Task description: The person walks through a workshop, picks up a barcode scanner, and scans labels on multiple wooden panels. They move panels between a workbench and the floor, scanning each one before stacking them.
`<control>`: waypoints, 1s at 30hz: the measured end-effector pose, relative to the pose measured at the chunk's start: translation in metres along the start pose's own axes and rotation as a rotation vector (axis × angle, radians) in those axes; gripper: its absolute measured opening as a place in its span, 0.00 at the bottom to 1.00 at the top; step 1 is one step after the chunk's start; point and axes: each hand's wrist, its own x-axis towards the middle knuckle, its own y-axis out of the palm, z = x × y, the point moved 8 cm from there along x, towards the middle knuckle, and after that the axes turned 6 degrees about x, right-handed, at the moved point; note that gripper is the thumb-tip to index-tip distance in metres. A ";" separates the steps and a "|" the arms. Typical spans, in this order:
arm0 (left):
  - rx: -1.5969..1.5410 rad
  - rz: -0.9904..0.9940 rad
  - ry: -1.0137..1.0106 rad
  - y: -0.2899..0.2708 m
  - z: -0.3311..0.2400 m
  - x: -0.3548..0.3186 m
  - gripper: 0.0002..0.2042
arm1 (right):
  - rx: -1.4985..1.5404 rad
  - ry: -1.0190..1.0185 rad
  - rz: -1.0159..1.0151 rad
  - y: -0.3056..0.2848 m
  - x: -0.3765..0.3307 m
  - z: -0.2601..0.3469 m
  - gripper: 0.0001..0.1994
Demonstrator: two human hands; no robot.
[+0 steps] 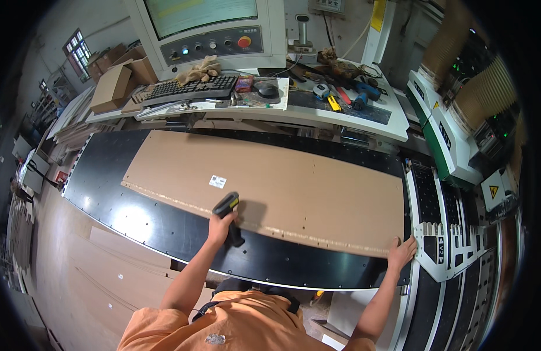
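My left hand (220, 227) is closed around the grip of a black handheld barcode scanner (226, 203). The scanner is held above the near edge of a long tan wooden board (270, 181), with its head toward a white label (217, 181) stuck on the board. That board lies flat on a black panel bed (159, 217) with small holes. At the board's near right corner, my right hand (401, 253) rests with its fingers extended, touching the edge. It holds nothing that I can see.
Behind the bed, a white desk carries a keyboard (188, 88), a mouse (266, 90), gloves (200, 70) and hand tools. A control cabinet with a red button (244, 42) stands above. Machine heads with hoses (484, 93) are at right; more boards (118, 269) lie lower left.
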 end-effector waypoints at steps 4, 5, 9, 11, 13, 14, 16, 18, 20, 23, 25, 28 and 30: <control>-0.045 0.061 -0.115 -0.052 0.014 -0.076 0.13 | -0.040 0.054 0.216 0.019 -0.012 -0.043 0.28; 0.088 0.022 -0.133 -0.075 0.015 -0.096 0.13 | -0.026 0.024 0.140 0.012 -0.023 -0.047 0.28; 0.178 -0.155 -0.444 -0.155 0.041 -0.182 0.13 | -0.015 0.003 0.188 -0.009 -0.090 -0.051 0.28; -0.086 -0.214 -0.507 -0.167 0.067 -0.213 0.14 | 0.036 -0.093 0.125 -0.034 -0.120 -0.042 0.27; -0.356 -0.353 -0.629 -0.170 0.107 -0.237 0.23 | 0.040 -0.031 0.199 -0.050 -0.144 -0.045 0.28; -0.392 -0.382 -0.574 -0.172 0.118 -0.240 0.22 | 0.087 -0.090 0.150 -0.065 -0.152 -0.039 0.28; -0.467 -0.469 -0.464 -0.181 0.132 -0.250 0.23 | 0.131 0.039 0.271 -0.075 -0.155 -0.058 0.28; -0.484 -0.601 -0.430 -0.202 0.137 -0.273 0.23 | 0.284 0.195 0.528 -0.070 -0.155 -0.079 0.30; -0.488 -0.653 -0.320 -0.223 0.125 -0.303 0.21 | 0.339 0.325 0.769 -0.064 -0.158 -0.096 0.31; -0.525 -0.729 -0.335 -0.247 0.111 -0.370 0.21 | 0.519 0.571 0.919 -0.055 -0.178 -0.098 0.34; -0.491 -0.786 -0.318 -0.262 0.101 -0.426 0.20 | 0.588 0.433 0.813 -0.056 -0.171 -0.091 0.34; -0.545 -0.875 -0.310 -0.281 0.109 -0.523 0.18 | 0.553 0.383 0.701 -0.062 -0.181 -0.084 0.34; -0.580 -0.990 -0.294 -0.292 0.129 -0.602 0.17 | 0.537 0.478 0.689 -0.067 -0.199 -0.081 0.34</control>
